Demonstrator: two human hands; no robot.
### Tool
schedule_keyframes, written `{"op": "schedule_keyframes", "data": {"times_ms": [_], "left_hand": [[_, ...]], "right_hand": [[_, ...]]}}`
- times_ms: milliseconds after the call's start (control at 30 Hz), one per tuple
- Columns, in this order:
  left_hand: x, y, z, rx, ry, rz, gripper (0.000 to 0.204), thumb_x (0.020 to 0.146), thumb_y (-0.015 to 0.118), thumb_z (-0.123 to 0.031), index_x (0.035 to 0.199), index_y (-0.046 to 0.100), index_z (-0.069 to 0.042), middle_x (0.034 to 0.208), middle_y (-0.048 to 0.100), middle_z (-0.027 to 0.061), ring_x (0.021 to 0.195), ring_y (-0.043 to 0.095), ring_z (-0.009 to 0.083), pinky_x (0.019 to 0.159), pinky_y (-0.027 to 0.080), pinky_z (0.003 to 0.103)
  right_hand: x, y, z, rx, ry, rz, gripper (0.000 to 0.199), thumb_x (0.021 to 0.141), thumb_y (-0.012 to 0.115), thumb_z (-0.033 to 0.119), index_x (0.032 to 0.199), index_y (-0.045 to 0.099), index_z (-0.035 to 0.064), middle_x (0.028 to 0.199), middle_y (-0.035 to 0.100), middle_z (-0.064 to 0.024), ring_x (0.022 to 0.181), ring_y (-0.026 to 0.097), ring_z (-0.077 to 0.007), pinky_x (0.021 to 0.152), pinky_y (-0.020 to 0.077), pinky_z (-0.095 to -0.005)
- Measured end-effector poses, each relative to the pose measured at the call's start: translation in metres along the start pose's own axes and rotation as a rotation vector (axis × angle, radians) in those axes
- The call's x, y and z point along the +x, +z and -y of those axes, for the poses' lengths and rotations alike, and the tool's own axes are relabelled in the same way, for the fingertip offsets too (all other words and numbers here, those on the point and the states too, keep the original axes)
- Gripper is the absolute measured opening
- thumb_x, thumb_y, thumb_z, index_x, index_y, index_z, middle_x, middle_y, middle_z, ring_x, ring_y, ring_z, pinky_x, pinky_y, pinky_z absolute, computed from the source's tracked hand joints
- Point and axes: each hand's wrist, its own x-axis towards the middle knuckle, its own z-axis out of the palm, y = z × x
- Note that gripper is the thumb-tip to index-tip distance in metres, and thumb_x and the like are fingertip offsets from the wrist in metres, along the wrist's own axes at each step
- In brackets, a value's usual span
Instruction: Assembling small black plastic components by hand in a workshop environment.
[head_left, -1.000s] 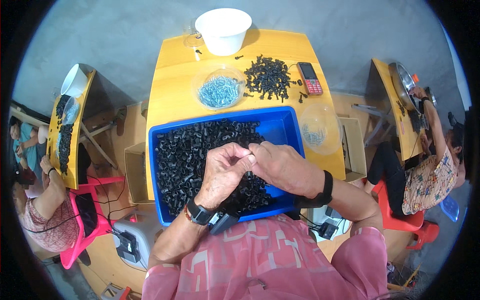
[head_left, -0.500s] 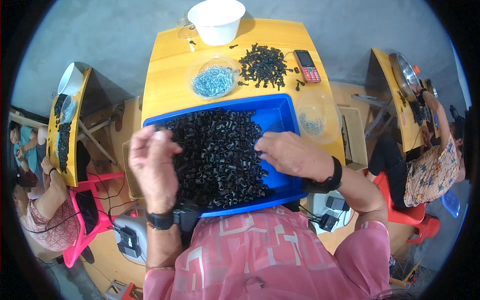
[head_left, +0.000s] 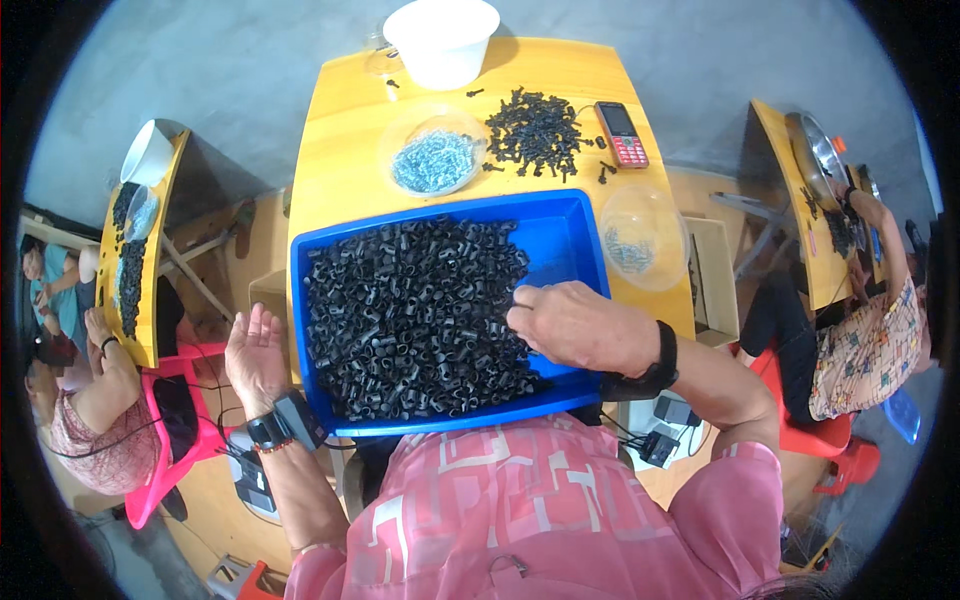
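A blue plastic tray (head_left: pixel 550 212) lies across the near end of the yellow table, with a heap of small black ring-shaped plastic parts (head_left: pixel 420 310) filling its left and middle. My left hand (head_left: pixel 256 358) is just outside the tray's left edge, palm up with fingers stretched out, and nothing shows in it. My right hand (head_left: pixel 570 325) is over the right part of the tray, at the edge of the heap. Its fingers are pinched together, and whatever is between them is hidden.
Behind the tray are a clear bowl of small bluish metal pieces (head_left: pixel 436 162), a pile of black plastic pieces (head_left: pixel 537 133), a red phone (head_left: pixel 623 135) and a white tub (head_left: pixel 440 45). A clear container (head_left: pixel 645 225) stands at right. Other people sit at tables on both sides.
My left hand has moved from over the heap to the left and nearer, out past the tray's edge, and its fingers have opened. My right hand has barely moved.
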Motion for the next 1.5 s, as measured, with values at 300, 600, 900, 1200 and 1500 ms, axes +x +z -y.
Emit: {"op": "schedule_keyframes", "data": {"times_ms": [300,600,900,1200,1500], "left_hand": [[-0.045,0.056,0.005,0.390,0.430,0.171,0.035,0.094,0.065,-0.010,0.126,0.054,-0.002,0.110,0.066,0.0088,0.086,0.061,0.0124,0.079,0.051,0.026],[-0.148,0.153,0.082,0.759,0.110,0.948,0.028,0.086,0.072,-0.001,0.112,0.065,0.001,0.098,0.068,0.0059,0.087,0.064,0.0122,0.081,0.053,0.027],[-0.148,0.172,0.109,0.739,-0.030,0.936,0.017,0.087,0.075,-0.007,0.094,0.060,-0.001,0.084,0.067,0.0058,0.071,0.063,0.0104,0.066,0.053,0.024],[-0.134,0.169,0.114,0.583,-0.011,0.879,0.019,0.086,0.075,-0.010,0.094,0.060,-0.002,0.082,0.066,0.0059,0.070,0.063,0.0118,0.065,0.055,0.026],[-0.134,0.166,0.112,0.581,0.000,0.891,0.020,0.087,0.076,-0.012,0.095,0.060,-0.003,0.083,0.067,0.0053,0.071,0.063,0.0108,0.066,0.055,0.025]], "right_hand": [[-0.002,-0.013,-0.002,0.371,0.076,-0.333,0.009,0.083,0.065,0.008,0.085,0.063,-0.0005,0.084,0.065,-0.0149,0.076,0.067,-0.0313,0.066,0.0537,-0.0407],[0.012,-0.004,0.014,0.997,0.273,-0.518,0.014,0.086,0.070,0.012,0.090,0.069,-0.0013,0.079,0.069,-0.0115,0.070,0.068,-0.0163,0.063,0.0525,-0.0303],[-0.034,-0.032,-0.026,0.593,0.301,-0.645,0.010,0.087,0.067,0.013,0.086,0.068,0.0033,0.079,0.067,-0.0120,0.070,0.066,-0.0234,0.064,0.0511,-0.0337],[-0.059,-0.033,-0.105,0.018,0.513,-0.442,0.013,0.082,0.058,0.004,0.078,0.066,-0.0049,0.082,0.064,-0.0280,0.083,0.064,-0.0448,0.074,0.0506,-0.0492],[-0.052,-0.026,-0.114,-0.045,0.579,-0.306,0.014,0.082,0.061,0.007,0.089,0.069,-0.0020,0.088,0.067,-0.0231,0.087,0.064,-0.0403,0.079,0.0512,-0.0447]]}}
